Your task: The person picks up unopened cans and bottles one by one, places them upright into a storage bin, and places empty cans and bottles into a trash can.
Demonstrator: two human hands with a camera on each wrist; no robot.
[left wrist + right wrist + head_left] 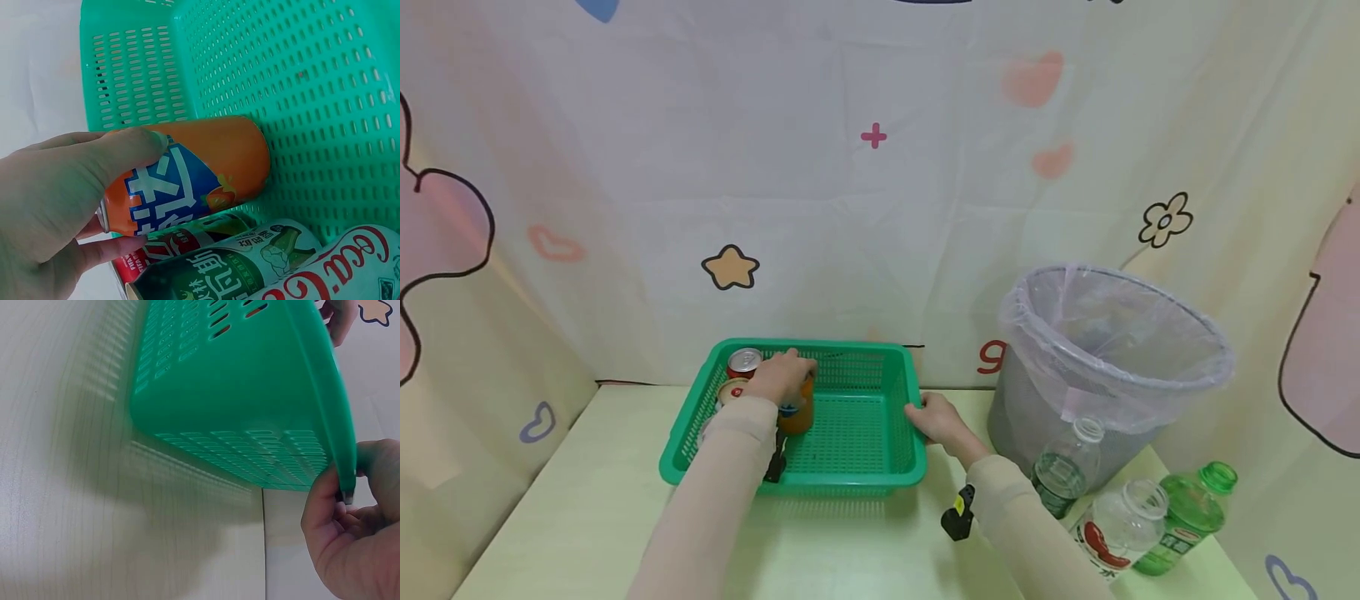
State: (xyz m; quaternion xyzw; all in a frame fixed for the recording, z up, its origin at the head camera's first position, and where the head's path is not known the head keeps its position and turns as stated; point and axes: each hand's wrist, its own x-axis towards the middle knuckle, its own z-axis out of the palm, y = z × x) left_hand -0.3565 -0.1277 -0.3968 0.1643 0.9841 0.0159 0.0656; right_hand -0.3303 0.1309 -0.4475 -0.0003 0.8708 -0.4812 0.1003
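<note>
My left hand [781,377] grips an orange soda can [244,153] with a blue label, thumb along its side. The can is inside a green plastic basket [850,481], toward its left half. Beside it in the left wrist view lie a red can [131,265], a dark green and white can [219,275] and a white Coca-Cola can [350,269]. At the basket's right end, my right hand [942,418] pinches the rim, thumb on one side and curled fingers on the other, as the right wrist view shows.
Right of the basket stands a grey bin [1022,425] lined with a translucent bag. In front of it are a clear bottle [1063,471], a clear jar [1120,529] with a red-printed label and a green bottle [1187,517]. A printed curtain [820,208] hangs behind the table [572,517].
</note>
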